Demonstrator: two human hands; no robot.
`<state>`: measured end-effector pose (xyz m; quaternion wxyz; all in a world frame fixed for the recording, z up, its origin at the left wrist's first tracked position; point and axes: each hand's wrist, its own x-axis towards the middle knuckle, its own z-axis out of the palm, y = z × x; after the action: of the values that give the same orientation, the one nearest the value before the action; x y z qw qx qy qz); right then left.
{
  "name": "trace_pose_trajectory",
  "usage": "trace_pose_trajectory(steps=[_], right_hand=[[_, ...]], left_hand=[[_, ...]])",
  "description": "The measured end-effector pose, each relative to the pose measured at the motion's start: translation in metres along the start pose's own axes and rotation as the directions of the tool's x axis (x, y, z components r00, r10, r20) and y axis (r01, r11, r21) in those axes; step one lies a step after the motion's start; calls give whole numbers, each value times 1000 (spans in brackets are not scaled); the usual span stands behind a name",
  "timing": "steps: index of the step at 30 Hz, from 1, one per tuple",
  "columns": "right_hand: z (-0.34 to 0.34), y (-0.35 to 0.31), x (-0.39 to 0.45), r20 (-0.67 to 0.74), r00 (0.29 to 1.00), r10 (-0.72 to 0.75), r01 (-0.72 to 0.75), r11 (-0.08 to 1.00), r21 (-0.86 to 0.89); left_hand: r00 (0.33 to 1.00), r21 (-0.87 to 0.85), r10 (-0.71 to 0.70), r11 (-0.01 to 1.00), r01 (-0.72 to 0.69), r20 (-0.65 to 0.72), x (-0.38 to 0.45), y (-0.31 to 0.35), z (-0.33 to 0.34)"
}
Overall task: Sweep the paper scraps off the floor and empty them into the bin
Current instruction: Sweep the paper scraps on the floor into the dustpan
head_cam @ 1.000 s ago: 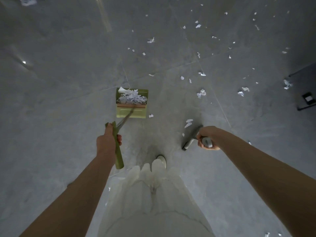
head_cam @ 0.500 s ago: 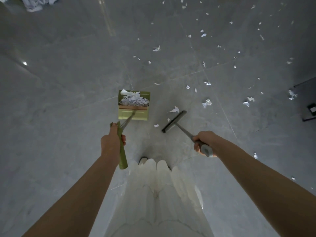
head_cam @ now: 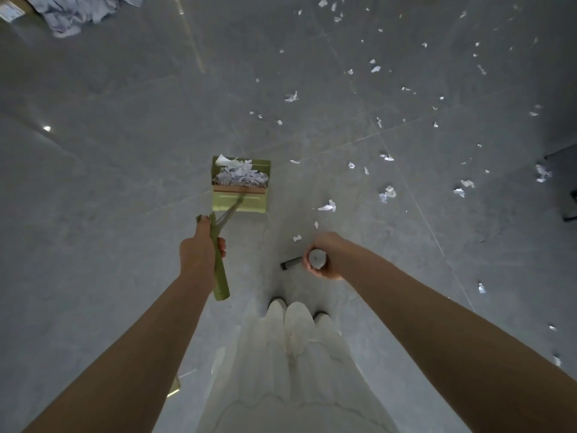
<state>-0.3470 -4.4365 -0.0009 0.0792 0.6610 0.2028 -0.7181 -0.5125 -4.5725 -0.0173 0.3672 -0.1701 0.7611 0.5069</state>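
**Dustpan loaded, scraps still scattered on floor**

The left hand (head_cam: 199, 253) is seen wrapped around the green handle (head_cam: 220, 270) of a long-handled dustpan (head_cam: 240, 200), thumb laid along the top of the grip. The dustpan is set on the grey tiled floor (head_cam: 109, 189) ahead of the person, and a heap of white paper scraps (head_cam: 240, 175) is held in its tray.

The right hand (head_cam: 324, 256) is closed in a fist around the rounded grey end of a broom handle (head_cam: 317, 259), which is viewed almost end-on. Only a short dark piece of the broom head (head_cam: 291, 263) is visible, just left of the fist, low over the floor; whether it is touching the floor cannot be told.

Loose scraps (head_cam: 327, 207) are observed on the floor to the right of the dustpan and well beyond it, spread thinly toward the upper right, with a few more at the right edge. Two small pieces are noted near the right hand.

A crumpled pale cloth or paper pile (head_cam: 84, 14) is recorded at the upper left corner. A pale skirt (head_cam: 296, 370) and shoe tips (head_cam: 278, 304) are seen below the hands.
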Motion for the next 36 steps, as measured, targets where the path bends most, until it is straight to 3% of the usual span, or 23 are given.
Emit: trace_pose_trajectory(steps=[7,11,14,18,23,28,32,36], right_hand=[[19,-37,28,18,995,-94,94,996,4],[13,-61,48,-30,983,-181,183,976,116],[-6,-69,60,-81,969,-232,234,972,18],[-46,-85,59,-82,984,-161,165,985,47],[-92,-118,44,18,998,68,-70,984,164],[-124,-153,33,117,985,126,-157,938,310],[-141,-180,26,-26,995,95,-77,912,403],[-163,-193,43,-216,974,63,-14,976,219]], left_hand=[[1000,-20,14,1000,-14,0,16,17,-5],[1000,-5,20,1000,-20,-14,24,21,-7],[1000,-6,11,1000,-11,-10,28,24,-2],[1000,-6,1,1000,-1,-1,31,32,14],[1000,-35,-30,999,30,6,31,45,46],[999,-48,-41,998,41,8,33,60,82],[999,-36,-39,999,40,9,31,74,117],[999,-46,-35,998,35,9,30,92,147]])
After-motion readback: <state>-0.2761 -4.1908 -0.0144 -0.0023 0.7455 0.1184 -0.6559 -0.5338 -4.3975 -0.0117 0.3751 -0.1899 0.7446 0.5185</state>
